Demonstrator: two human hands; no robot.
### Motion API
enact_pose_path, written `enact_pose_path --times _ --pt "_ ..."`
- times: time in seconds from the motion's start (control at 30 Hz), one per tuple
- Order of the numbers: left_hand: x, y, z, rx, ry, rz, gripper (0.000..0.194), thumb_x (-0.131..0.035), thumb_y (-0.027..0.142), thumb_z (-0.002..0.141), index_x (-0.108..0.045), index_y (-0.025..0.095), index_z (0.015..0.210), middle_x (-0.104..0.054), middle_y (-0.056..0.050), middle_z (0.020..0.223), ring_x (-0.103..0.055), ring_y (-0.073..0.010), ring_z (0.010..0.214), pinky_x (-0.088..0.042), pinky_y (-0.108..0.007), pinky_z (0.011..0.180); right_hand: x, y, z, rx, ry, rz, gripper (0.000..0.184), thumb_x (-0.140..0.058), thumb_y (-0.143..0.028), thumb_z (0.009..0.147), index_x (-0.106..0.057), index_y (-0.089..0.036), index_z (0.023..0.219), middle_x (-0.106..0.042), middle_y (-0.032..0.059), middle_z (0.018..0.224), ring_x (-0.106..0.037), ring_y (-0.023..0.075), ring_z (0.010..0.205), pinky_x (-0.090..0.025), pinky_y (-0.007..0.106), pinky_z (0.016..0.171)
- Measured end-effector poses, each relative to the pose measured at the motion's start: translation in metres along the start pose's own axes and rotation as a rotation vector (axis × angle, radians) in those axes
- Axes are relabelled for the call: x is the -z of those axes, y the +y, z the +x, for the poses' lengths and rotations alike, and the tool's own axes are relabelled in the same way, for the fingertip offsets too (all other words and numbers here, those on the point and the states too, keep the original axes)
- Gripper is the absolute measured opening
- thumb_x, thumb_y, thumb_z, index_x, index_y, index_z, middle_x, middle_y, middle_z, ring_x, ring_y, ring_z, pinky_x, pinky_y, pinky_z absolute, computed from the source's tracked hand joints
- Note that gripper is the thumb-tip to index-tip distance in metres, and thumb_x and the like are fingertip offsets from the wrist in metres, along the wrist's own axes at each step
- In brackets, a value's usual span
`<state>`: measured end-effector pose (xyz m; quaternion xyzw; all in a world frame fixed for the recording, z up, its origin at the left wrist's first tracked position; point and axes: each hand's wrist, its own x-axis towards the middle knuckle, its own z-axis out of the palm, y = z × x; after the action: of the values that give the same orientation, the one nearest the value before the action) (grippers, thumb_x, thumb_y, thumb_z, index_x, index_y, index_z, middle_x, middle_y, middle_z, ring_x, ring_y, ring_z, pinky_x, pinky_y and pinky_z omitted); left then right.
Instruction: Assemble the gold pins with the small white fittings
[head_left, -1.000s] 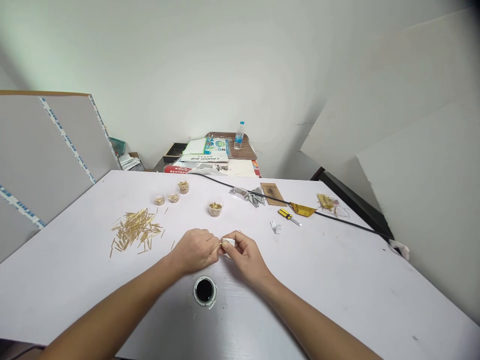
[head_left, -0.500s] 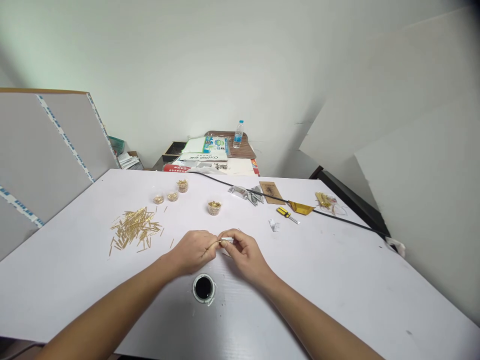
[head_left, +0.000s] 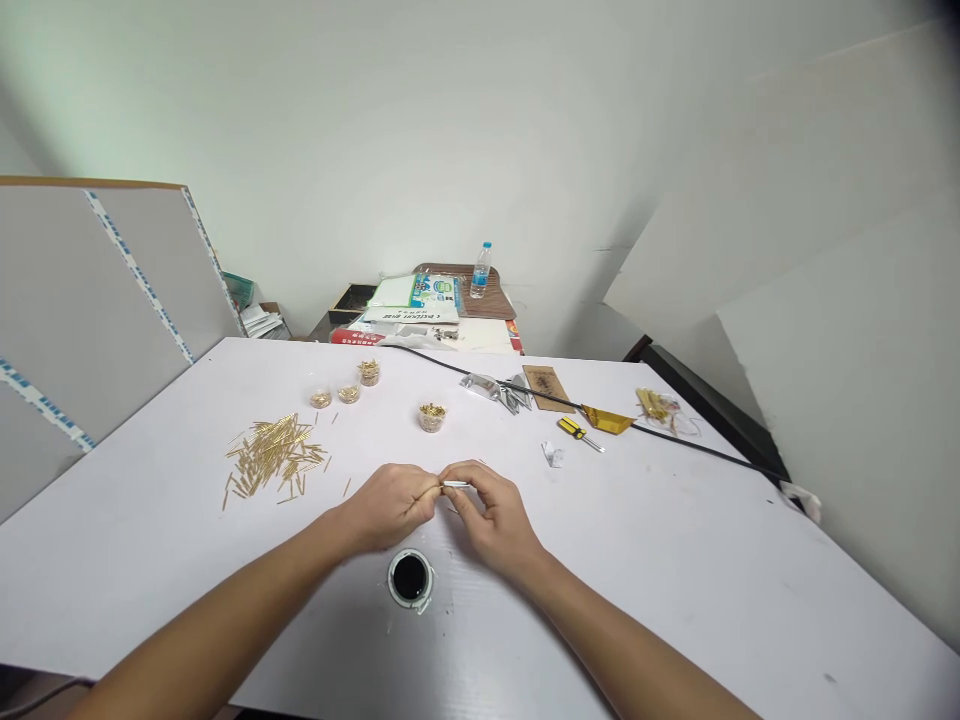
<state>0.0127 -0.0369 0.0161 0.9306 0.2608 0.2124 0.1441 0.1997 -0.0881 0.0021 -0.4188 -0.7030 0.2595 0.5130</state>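
Observation:
My left hand [head_left: 390,505] and my right hand [head_left: 487,510] meet fingertip to fingertip above the white table [head_left: 675,560]. Both are closed in a pinch. Between them runs a thin gold pin [head_left: 437,486], held by the left fingers, and a small white piece [head_left: 456,485] is held in the right fingers. A round cup with dark contents [head_left: 410,578] stands just in front of the hands. A heap of gold pins [head_left: 274,455] lies to the left.
Small clear cups of gold parts [head_left: 431,416] [head_left: 347,392] stand farther back. A yellow screwdriver [head_left: 577,431], a black cable [head_left: 675,440], foil bags [head_left: 499,390] and a brown card [head_left: 546,386] lie at right. Grey boards [head_left: 97,300] lean at left; a water bottle [head_left: 478,270] stands beyond.
The hands stay together in the same spot; the fingers have shifted slightly around the pin and white piece. The view has shifted a little.

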Motion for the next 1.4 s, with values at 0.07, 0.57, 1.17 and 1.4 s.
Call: enact_pose_path --times 0.07,0.57,1.17,1.4 --pt "-0.001 -0.001 0.000 -0.026 0.012 0.034 0.030 -0.035 0.017 0.096 -0.041 0.019 0.067 -0.052 0.002 0.063 -0.048 -0.0134 0.060 -0.035 -0.028 0.060 0.001 -0.001 0.000 0.028 -0.006 -0.029 0.013 -0.054 -0.024 0.095 -0.067 -0.023 0.097 -0.073 0.0081 0.096 -0.068 0.0219 0.091 -0.054 0.037 0.084" --pt "0.008 -0.004 0.001 -0.006 0.204 0.002 0.015 -0.047 0.023 0.101 -0.062 0.020 0.103 -0.069 -0.006 0.101 -0.060 -0.0200 0.097 -0.047 -0.034 0.090 -0.001 0.009 0.005 -0.184 0.026 -0.071 0.016 -0.060 -0.031 0.091 -0.073 -0.022 0.093 -0.074 0.0058 0.091 -0.063 0.0201 0.078 -0.050 0.034 0.074" --pt "-0.004 -0.026 -0.001 0.338 0.240 -0.038 0.016 -0.039 0.021 0.102 -0.053 0.018 0.095 -0.058 -0.007 0.099 -0.049 -0.0228 0.096 -0.043 -0.040 0.088 0.072 0.036 0.022 -0.190 -0.260 -0.513 0.014 -0.064 -0.024 0.090 -0.077 -0.021 0.091 -0.069 0.0066 0.088 -0.061 0.0221 0.085 -0.045 0.034 0.076" --pt "-0.005 -0.016 -0.001 0.288 0.239 -0.127 0.017 -0.039 0.023 0.102 -0.053 0.018 0.094 -0.058 -0.008 0.098 -0.050 -0.0221 0.095 -0.043 -0.039 0.087 0.053 0.034 0.024 -0.171 -0.415 -0.834 0.017 -0.053 -0.017 0.096 -0.069 -0.013 0.100 -0.068 0.0139 0.100 -0.061 0.0260 0.094 -0.042 0.037 0.083"
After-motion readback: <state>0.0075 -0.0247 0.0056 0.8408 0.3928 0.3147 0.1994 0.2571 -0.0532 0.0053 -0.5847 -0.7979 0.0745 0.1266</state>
